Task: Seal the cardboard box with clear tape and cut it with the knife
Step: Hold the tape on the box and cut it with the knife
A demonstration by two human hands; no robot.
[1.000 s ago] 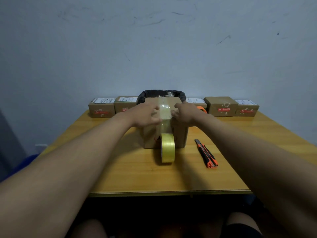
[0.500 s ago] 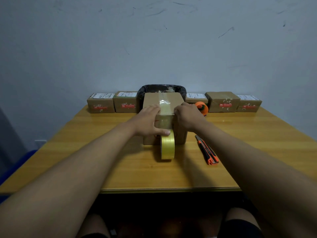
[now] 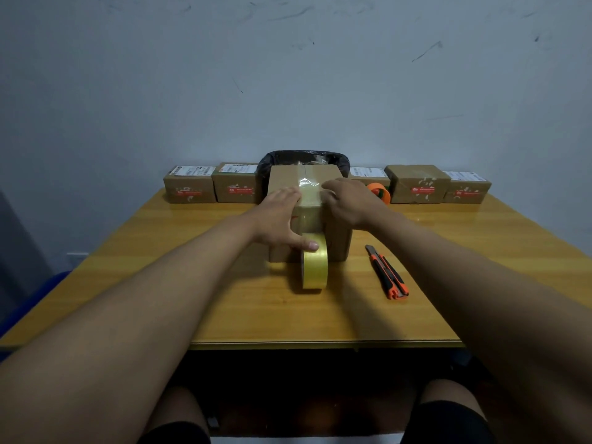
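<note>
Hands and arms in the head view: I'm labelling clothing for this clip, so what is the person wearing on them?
Nothing shows on either. The left hand and right hand are bare, with no gloves, rings or watch visible, and both forearms are bare to the frame edge, with no sleeves in view. Short nails show on the left fingers.

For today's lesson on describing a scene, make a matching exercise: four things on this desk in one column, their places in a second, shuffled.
Things:
1. tape roll
2. knife
3. bin
4. left hand

Places:
A. behind the box being sealed
B. flat on the table, right of the box
C. standing on edge against the box's front
D. resting on the box, thumb touching the tape roll

Pairs: 1-C, 2-B, 3-A, 4-D
</note>
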